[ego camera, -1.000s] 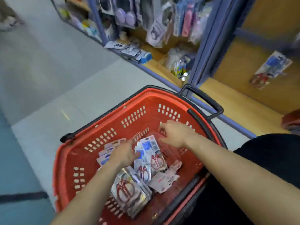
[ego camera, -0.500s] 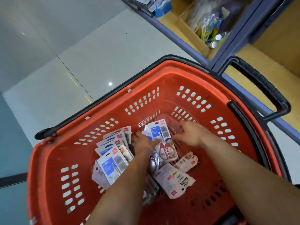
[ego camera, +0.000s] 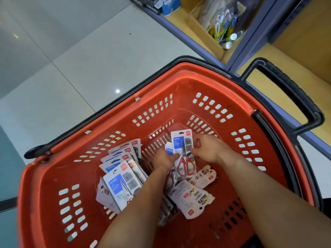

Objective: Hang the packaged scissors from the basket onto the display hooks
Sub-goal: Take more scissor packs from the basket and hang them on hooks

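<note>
A shop, retail aisle. A red plastic shopping basket (ego camera: pixel 232 97) w/ a black carry handle (ego camera: pixel 293 90) holds many identical packaged scissors (ego camera: pixel 184 154) on printed backing cards, i.e. stock, not household clutter. Beside it is display shelving (ego camera: pixel 250 33) w/ blue metal uprights & wood-tone boards, carrying a cardboard box (ego camera: pixel 200 33) of small packed goods. Pale, glossy tiled floor (ego camera: pixel 89 59).

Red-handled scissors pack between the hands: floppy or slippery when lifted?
Probably stiff: the red-handled scissors pack lies flat where the left hand and right hand pinch its edges. Likely handle-heavy, since the scissors fill its lower half. Its plastic front might slip, and loose packs around it in the basket could shift.
</note>
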`<state>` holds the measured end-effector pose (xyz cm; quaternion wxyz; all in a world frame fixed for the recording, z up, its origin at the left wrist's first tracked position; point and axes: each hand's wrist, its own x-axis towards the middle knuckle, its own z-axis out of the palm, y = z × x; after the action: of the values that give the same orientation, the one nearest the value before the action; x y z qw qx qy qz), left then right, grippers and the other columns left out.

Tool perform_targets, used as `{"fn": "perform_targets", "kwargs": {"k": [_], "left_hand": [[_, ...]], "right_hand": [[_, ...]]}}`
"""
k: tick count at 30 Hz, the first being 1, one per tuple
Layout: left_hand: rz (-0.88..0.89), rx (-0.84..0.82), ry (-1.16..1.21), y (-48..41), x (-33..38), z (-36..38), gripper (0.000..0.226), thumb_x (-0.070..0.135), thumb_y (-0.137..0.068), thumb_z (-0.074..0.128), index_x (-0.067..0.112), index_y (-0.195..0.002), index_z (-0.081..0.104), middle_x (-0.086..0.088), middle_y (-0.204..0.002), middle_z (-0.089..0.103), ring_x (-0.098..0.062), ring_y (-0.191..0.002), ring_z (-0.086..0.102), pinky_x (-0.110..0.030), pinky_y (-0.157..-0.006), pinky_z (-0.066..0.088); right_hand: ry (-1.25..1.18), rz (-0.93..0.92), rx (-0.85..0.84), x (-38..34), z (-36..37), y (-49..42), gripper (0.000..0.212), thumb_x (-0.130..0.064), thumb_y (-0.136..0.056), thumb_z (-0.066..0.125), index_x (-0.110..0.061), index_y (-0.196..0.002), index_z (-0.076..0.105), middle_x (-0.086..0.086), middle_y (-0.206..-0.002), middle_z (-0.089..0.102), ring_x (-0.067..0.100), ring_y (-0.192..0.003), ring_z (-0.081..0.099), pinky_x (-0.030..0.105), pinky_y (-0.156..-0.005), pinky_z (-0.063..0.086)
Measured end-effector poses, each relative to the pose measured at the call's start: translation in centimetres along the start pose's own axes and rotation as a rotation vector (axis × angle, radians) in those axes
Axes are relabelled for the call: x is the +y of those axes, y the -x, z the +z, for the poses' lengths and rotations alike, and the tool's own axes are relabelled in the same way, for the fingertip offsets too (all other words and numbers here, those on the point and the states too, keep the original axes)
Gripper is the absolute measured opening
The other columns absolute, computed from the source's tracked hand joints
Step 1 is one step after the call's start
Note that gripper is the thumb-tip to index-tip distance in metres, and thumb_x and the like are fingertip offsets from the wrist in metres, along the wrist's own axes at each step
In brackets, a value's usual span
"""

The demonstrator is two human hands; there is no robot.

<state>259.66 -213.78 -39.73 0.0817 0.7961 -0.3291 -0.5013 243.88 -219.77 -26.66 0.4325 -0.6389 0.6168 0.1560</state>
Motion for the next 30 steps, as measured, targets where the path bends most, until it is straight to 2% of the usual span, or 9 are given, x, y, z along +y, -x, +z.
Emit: {"fn": "perform_targets", "kwargs": {"k": [4, 7, 11, 14, 16, 20, 23, 27, 30], "left_hand": [[0.101, -0.079, 0.042, 2.6, 1.2, -0.9, 0.029, 0.023, -0.096, 0.071, 0.021, -0.123, 0.062, 0.004, -0.112, 0.073, -0.015, -0.098, 0.070, -0.037, -0.089, 0.059], [0.252, -0.027, 0.151, 5.4, 2.5, -3.8, 0.030, 0.014, -0.099, 0.065, 0.021, -0.127, 0.055, 0.011, -0.112, 0.068, -0.004, -0.096, 0.066, -0.010, -0.073, 0.049], [0.386, 0.033, 0.392, 9.5, 4.4, -8.6, 0.035, 0.013, -0.101, 0.063, 0.025, -0.132, 0.052, 0.019, -0.116, 0.065, -0.002, -0.108, 0.065, -0.017, -0.087, 0.048], [0.355, 0.030, 0.588, 11.8, 4.8, -10.7, 0.039, 0.007, -0.098, 0.065, 0.021, -0.133, 0.057, 0.003, -0.121, 0.073, -0.016, -0.111, 0.071, -0.041, -0.097, 0.057], [0.338, 0.015, 0.723, 13.3, 4.7, -11.4, 0.036, 0.000, -0.097, 0.064, 0.012, -0.131, 0.059, -0.008, -0.118, 0.076, -0.028, -0.108, 0.074, -0.049, -0.096, 0.058], [0.325, 0.030, 0.856, 15.9, 4.2, -11.5, 0.031, -0.008, -0.095, 0.062, 0.003, -0.123, 0.064, -0.016, -0.111, 0.077, -0.035, -0.101, 0.075, -0.047, -0.088, 0.062], [0.344, -0.011, 0.795, 17.3, 2.9, -11.8, 0.023, 0.001, -0.099, 0.062, 0.010, -0.118, 0.067, -0.013, -0.111, 0.078, -0.035, -0.103, 0.075, -0.045, -0.087, 0.062], [0.368, -0.201, 0.603, 18.5, 0.9, -11.3, 0.031, 0.022, -0.103, 0.062, 0.020, -0.133, 0.060, -0.008, -0.122, 0.075, -0.032, -0.110, 0.073, -0.050, -0.095, 0.058], [0.395, -0.106, 0.585, 19.2, 1.3, -10.3, 0.023, 0.019, -0.106, 0.055, 0.019, -0.128, 0.062, -0.007, -0.117, 0.076, -0.028, -0.104, 0.075, -0.044, -0.088, 0.060]], "right_hand": [[-0.062, 0.056, 0.055, 0.6, -0.3, 0.7, 0.044, -0.041, -0.091, 0.071, -0.025, -0.130, 0.060, -0.002, -0.132, 0.063, 0.022, -0.118, 0.063, 0.038, -0.097, 0.053], [-0.219, 0.054, 0.115, 0.4, -0.7, 1.3, 0.069, -0.046, -0.084, 0.079, -0.018, -0.141, 0.052, 0.004, -0.142, 0.057, 0.024, -0.128, 0.058, 0.039, -0.108, 0.047], [-0.549, -0.127, 0.080, -1.7, -1.3, 3.1, 0.058, -0.039, -0.075, 0.090, -0.026, -0.120, 0.055, -0.007, -0.111, 0.074, 0.011, -0.102, 0.072, 0.045, -0.098, 0.056], [-0.732, -0.251, 0.146, -4.0, -1.1, 4.2, 0.063, -0.029, -0.070, 0.094, -0.025, -0.119, 0.055, -0.005, -0.107, 0.075, 0.011, -0.099, 0.073, 0.043, -0.093, 0.059], [-0.784, -0.307, 0.145, -5.4, -0.1, 5.4, 0.068, -0.039, -0.066, 0.096, -0.027, -0.122, 0.059, -0.008, -0.110, 0.076, 0.008, -0.101, 0.073, 0.038, -0.092, 0.059], [-0.898, -0.381, 0.060, -6.0, 1.9, 7.8, 0.031, -0.013, -0.089, 0.079, -0.023, -0.117, 0.072, -0.005, -0.109, 0.079, 0.010, -0.101, 0.075, 0.029, -0.090, 0.059], [-0.949, -0.345, 0.119, -5.6, 1.7, 8.9, 0.025, -0.012, -0.090, 0.077, -0.024, -0.111, 0.073, -0.009, -0.101, 0.080, 0.009, -0.093, 0.076, 0.034, -0.087, 0.059], [-1.066, -0.311, 0.137, -5.0, 0.3, 9.4, 0.024, -0.013, -0.093, 0.073, -0.023, -0.115, 0.071, -0.001, -0.104, 0.080, 0.018, -0.095, 0.077, 0.046, -0.091, 0.061], [-1.163, -0.301, 0.105, -4.2, 0.2, 9.5, 0.027, -0.012, -0.094, 0.072, -0.016, -0.120, 0.069, 0.008, -0.111, 0.078, 0.029, -0.103, 0.075, 0.056, -0.098, 0.056]]}}
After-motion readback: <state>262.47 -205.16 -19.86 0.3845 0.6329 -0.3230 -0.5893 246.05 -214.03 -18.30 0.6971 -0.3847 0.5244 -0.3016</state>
